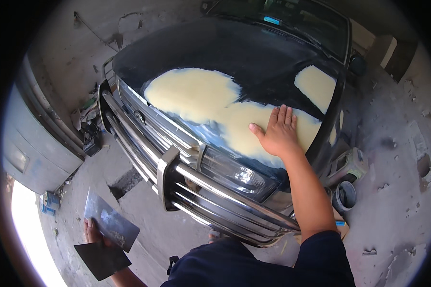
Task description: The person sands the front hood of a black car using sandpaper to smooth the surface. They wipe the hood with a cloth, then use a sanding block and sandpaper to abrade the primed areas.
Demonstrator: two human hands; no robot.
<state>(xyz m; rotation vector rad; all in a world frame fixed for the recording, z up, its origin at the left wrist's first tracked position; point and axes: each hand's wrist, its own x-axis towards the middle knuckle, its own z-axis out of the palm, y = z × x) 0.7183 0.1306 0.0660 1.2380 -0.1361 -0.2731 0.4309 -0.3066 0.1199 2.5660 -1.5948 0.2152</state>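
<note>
My right hand [279,135] lies flat on a cream patch of body filler [192,92] on the dark car hood [196,45], with its fingers stretched out and the thumb apart. Low on the left, away from the car, my left hand [94,233] is closed on two thin flat sheets. One is a smooth grey sheet [112,222] with whitish smears; the other is a dark, matte, square sheet [102,261]. Their material is not certain. Part of the left hand is hidden behind them. A second filler patch [317,87] covers the hood's far right side.
A chrome bull bar [215,185] curves between me and the car's front, below the headlight [242,177]. Right of the car stand a grey bucket [345,196] and a pale plastic jug [352,165]. Paint cans [50,201] stand at left, near a large grey panel [38,136].
</note>
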